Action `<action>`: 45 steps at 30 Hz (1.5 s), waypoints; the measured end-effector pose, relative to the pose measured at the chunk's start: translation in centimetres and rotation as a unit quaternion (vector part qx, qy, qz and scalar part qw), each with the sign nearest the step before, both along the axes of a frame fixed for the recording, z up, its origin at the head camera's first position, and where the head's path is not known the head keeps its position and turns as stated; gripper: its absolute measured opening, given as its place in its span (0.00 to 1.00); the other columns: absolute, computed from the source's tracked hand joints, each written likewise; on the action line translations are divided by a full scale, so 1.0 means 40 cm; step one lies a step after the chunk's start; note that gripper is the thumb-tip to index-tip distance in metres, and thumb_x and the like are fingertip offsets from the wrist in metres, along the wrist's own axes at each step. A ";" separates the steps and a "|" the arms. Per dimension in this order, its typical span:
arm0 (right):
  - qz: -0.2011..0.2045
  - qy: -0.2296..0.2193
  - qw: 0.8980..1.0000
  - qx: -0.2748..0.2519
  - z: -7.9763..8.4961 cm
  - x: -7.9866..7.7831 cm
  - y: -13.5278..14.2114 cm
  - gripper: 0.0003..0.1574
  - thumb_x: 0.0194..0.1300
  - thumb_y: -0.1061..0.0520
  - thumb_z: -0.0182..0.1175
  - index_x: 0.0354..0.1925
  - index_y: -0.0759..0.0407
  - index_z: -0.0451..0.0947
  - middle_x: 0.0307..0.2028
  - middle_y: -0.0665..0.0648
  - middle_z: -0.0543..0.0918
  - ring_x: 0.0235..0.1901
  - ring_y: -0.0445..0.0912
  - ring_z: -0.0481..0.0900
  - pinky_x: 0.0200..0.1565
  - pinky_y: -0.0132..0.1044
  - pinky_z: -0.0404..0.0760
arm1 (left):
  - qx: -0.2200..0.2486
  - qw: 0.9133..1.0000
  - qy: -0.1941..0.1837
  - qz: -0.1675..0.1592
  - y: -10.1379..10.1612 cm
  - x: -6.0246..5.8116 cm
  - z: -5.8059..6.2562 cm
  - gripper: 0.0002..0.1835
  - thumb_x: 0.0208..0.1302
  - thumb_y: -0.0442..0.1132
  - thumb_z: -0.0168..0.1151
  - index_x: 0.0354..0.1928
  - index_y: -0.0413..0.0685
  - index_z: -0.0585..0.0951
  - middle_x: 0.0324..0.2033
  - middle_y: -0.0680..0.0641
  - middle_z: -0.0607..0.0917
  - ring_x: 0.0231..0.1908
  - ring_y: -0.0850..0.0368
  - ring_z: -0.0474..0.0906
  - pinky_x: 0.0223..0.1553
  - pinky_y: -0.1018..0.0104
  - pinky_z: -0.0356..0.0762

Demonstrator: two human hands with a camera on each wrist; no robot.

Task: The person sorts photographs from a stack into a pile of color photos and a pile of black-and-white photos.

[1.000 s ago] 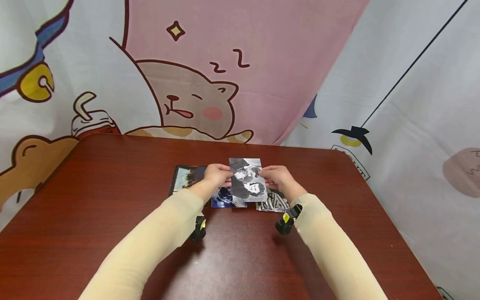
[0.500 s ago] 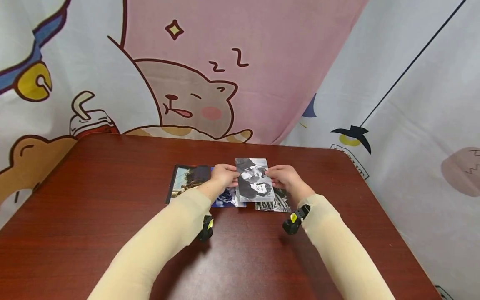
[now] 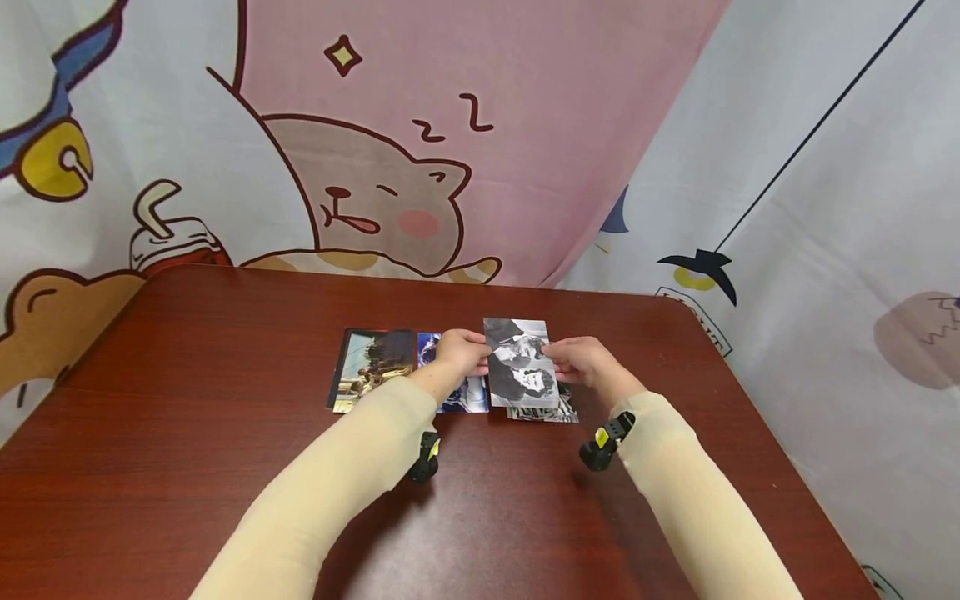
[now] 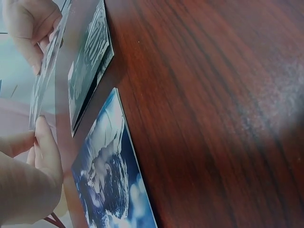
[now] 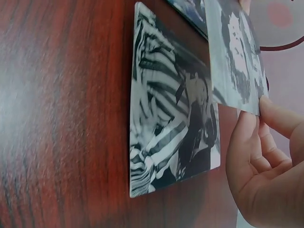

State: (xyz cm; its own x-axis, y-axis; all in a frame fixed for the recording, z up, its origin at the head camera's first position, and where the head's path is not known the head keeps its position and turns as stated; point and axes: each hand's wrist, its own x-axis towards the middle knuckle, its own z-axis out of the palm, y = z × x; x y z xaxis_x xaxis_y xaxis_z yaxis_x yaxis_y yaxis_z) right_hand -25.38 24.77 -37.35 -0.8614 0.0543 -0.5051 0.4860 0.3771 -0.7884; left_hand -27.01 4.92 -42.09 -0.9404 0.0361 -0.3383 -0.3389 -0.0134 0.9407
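While the left hand (image 3: 462, 354) pinches one edge of a black-and-white portrait card (image 3: 522, 367), the right hand (image 3: 594, 362) pinches the opposite edge. Below the raised grip, a zebra-striped card (image 5: 159, 114) lies on the table (image 3: 187, 433); leftward, a blue card (image 4: 111, 175), then a multicoloured card (image 3: 375, 367).

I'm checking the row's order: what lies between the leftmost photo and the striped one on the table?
A blue photo lies there, as the head view shows; the left hand partly covers it.
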 end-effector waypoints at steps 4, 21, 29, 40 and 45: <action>-0.002 -0.004 1.000 -0.002 0.000 0.006 0.012 0.15 0.62 0.57 0.59 0.45 0.64 0.73 0.17 0.46 0.73 0.19 0.36 0.72 0.24 0.24 0.80 | 0.015 1.000 0.009 -0.015 0.004 0.021 0.023 0.11 0.54 0.25 0.61 0.41 0.35 0.79 0.31 0.39 0.84 0.28 0.52 0.83 0.30 0.63 0.86; -0.022 0.002 1.000 0.007 -0.028 0.013 0.047 0.14 0.62 0.59 0.59 0.45 0.66 0.74 0.17 0.46 0.73 0.18 0.36 0.71 0.23 0.24 0.79 | 0.042 0.998 0.035 -0.022 0.085 -0.097 -0.184 0.22 0.50 0.22 0.58 0.51 0.40 0.76 0.35 0.39 0.84 0.30 0.51 0.84 0.28 0.58 0.86; -0.023 0.005 1.000 0.013 -0.033 0.015 0.051 0.17 0.63 0.61 0.58 0.49 0.69 0.73 0.17 0.45 0.73 0.18 0.36 0.71 0.23 0.24 0.79 | 0.022 0.998 0.042 -0.044 0.091 -0.101 -0.201 0.28 0.45 0.16 0.55 0.52 0.36 0.75 0.36 0.37 0.84 0.30 0.52 0.83 0.24 0.60 0.85; -0.025 0.002 0.999 0.033 -0.036 0.017 0.062 0.21 0.63 0.61 0.57 0.53 0.70 0.72 0.20 0.46 0.74 0.21 0.37 0.73 0.27 0.26 0.81 | 0.008 0.999 0.023 -0.039 0.103 -0.081 -0.179 0.29 0.46 0.16 0.55 0.53 0.43 0.76 0.37 0.40 0.85 0.32 0.51 0.83 0.29 0.59 0.86; -0.031 0.001 0.999 0.037 -0.038 0.018 0.066 0.21 0.63 0.61 0.57 0.53 0.69 0.72 0.20 0.46 0.74 0.21 0.37 0.73 0.27 0.27 0.81 | 0.008 0.999 0.042 -0.026 0.121 -0.102 -0.221 0.29 0.43 0.17 0.53 0.52 0.38 0.76 0.34 0.39 0.84 0.27 0.53 0.82 0.24 0.60 0.85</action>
